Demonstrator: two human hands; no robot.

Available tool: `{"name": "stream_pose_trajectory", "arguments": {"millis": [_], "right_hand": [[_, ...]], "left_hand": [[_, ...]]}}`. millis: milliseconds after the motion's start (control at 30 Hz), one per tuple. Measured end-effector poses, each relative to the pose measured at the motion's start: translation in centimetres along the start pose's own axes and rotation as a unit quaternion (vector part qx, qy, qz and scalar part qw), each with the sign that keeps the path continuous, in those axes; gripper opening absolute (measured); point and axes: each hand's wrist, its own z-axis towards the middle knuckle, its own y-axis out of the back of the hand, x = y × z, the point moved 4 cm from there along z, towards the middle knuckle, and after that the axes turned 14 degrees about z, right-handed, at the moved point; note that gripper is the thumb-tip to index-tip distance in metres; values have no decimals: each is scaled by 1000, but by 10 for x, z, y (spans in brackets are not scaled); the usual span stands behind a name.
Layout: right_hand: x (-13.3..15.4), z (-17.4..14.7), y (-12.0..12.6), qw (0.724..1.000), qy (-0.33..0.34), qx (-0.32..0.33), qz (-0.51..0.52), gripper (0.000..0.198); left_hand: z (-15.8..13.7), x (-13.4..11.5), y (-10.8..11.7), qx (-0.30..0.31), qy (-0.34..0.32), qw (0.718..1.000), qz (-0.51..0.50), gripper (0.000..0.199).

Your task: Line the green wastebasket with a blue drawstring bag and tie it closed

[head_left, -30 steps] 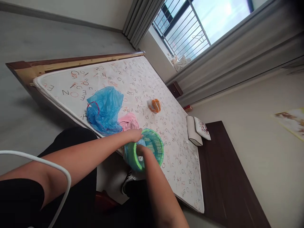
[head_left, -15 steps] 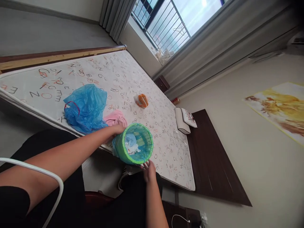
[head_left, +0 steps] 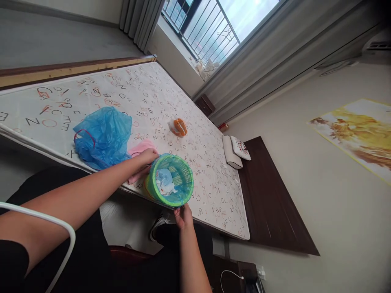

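Observation:
A green mesh wastebasket lined with a thin blue plastic bag stands tilted at the mattress edge, its mouth facing me. White and pale blue crumpled waste lies inside. My left hand is closed on the basket's left rim, its fingertips partly hidden. At the lower rim, my right hand has its fingers curled against the basket and liner. A pink cloth lies beside and partly behind my left hand. Left of that sits a puffed blue plastic bag with a red drawstring.
The letter-printed mattress stretches ahead, with an orange item on it. Pillows rest by the dark headboard. A white cable crosses my left arm. A dark bedside table with a charger cord stands at lower right.
My right hand has risen and its fingers have closed in against the lower rim. The liner has been pulled up around the basket's left side, showing more green wall. The view has shifted slightly.

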Motion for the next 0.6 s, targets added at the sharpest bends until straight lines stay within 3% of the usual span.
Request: {"name": "stream_pose_trajectory", "arguments": {"millis": [100,233,400,500,600], "right_hand": [[9,4,6,999,27,-12,31,15],[22,5,1,998,40,1,56,8],[37,3,-13,996,72,39,32,32],[44,5,-11,991,130,26,-26,42],[43,11,-3,985,159,1,-72,45]], "left_hand": [[6,-5,-2,4,15,996,86,16],[6,-14,-11,25,9,991,128,9],[-1,-24,-13,68,15,990,121,34],[-5,-27,-13,118,16,988,102,49],[-6,-25,-13,136,2,985,102,50]]}}
